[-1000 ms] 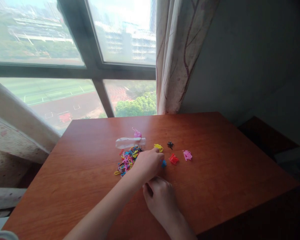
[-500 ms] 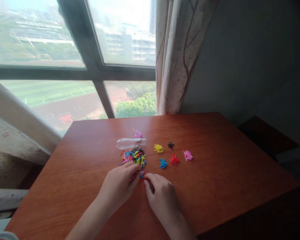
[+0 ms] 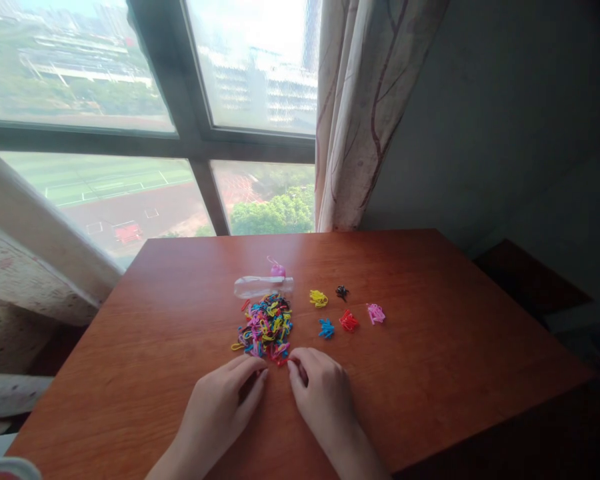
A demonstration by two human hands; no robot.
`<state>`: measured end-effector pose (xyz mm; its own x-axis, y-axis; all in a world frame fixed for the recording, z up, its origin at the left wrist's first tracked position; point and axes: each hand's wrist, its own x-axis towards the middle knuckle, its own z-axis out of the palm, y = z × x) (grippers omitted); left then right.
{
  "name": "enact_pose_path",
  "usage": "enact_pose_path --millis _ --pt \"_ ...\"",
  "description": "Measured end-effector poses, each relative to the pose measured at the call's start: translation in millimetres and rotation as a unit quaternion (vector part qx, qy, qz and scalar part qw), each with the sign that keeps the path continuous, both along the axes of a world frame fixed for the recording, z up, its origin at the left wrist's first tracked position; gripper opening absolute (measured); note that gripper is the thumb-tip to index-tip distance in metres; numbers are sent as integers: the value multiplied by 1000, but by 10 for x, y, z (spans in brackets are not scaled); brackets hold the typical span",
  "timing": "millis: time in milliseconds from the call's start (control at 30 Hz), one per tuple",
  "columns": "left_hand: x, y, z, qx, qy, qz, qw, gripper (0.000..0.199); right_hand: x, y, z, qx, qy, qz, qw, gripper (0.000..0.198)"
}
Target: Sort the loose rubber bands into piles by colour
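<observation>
At the lower centre of the frame are two bare hands. The left hand (image 3: 225, 397) is loosely curled, its thumb and forefinger bent towards each other with an arched gap behind the tips; whether it pinches anything between them cannot be told. Its fingertips are just beside the near edge of the mixed heap (image 3: 265, 325). The right hand (image 3: 324, 390), a little right of centre, is also curled, thumb and forefinger bent round with their tips near each other, right beside a few red bands (image 3: 282, 363) at the heap's near edge. Whether it touches or grips one of them is unclear.

There is one mixed heap of small coloured bands, left of the frame's centre line and below mid-height. To its right lie five single-colour piles: one yellow pile (image 3: 318, 299), one black pile (image 3: 342, 292), one blue pile (image 3: 326, 328), one red pile (image 3: 349, 321) and one pink pile (image 3: 376, 313), the furthest right. The pieces in each are too small and tangled to count. Above the heap are one clear plastic container (image 3: 260, 287), lying flat, and one pink trinket (image 3: 278, 270) just behind it. All rest on one brown table (image 3: 430, 373).
</observation>
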<state>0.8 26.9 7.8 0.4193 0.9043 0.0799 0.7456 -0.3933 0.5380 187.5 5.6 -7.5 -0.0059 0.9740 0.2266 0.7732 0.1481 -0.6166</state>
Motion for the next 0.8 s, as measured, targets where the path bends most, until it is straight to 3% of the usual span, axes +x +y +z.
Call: enact_pose_path --millis 167,433,633,800 --pt "29 11 -13 5 16 0 1000 21 13 -18 4 6 31 -1 999 14" --pt "27 -8 -20 23 29 -17 999 22 241 46 49 -16 186 -32 982 17" --pt "32 -23 -27 36 33 -21 999 21 798 195 -22 44 62 -139 987 20" --pt "37 -23 -31 29 35 -17 999 21 1017 272 -70 45 12 -162 986 22"
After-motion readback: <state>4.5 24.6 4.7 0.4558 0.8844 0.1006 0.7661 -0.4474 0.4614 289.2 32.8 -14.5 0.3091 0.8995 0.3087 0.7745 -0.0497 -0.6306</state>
